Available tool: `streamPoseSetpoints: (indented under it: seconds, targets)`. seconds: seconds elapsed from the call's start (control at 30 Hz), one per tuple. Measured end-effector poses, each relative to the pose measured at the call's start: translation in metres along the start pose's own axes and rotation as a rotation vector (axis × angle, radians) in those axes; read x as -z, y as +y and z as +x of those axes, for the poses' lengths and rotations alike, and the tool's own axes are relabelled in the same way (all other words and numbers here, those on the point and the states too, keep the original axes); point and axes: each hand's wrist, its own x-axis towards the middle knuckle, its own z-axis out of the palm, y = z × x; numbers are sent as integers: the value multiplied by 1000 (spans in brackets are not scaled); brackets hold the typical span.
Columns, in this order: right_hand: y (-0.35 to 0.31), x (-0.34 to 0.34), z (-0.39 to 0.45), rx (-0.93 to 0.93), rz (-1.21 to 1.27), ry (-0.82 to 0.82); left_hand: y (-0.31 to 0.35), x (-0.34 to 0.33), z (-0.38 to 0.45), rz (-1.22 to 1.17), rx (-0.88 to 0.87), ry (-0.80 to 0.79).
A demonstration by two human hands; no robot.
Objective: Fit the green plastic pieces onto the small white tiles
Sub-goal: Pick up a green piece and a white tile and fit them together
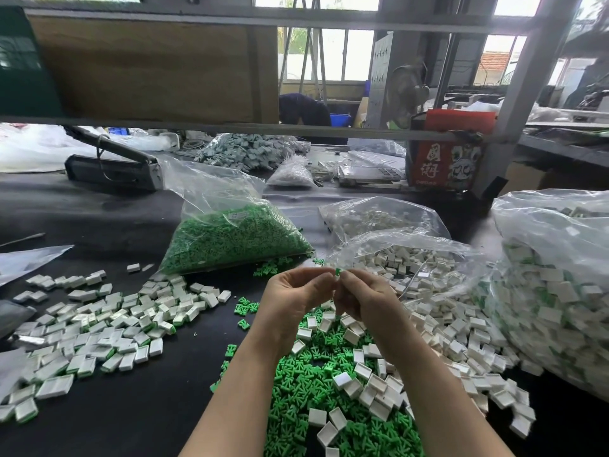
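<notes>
Pinching one green piece (337, 271) between both hands (298, 293) (365, 300) — loose white tiles (342, 379) and a green-filled bag (230, 237) crowd around.

— What stands at the back of the dark surface (99, 407)?
— A red printed box (445, 159) by the grey post (514, 103), a fan (407, 90) behind it.
— And on the left?
— A black hinged tool (112, 166), with a blue bin (340, 119) farther off.

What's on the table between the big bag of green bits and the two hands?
In the head view, between the green bag and the hands, left and right, lie a few loose green pieces on bare black table.
</notes>
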Motion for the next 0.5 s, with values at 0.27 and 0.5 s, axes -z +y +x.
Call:
streamPoseSetpoints:
  seconds: [0.27,0.5]
  targets:
    - [6,-3,3,30,-27,17,-1,4,4,-168,54,36]
    - [5,0,3,49,-85,5,-4,6,4,-122,155,67]
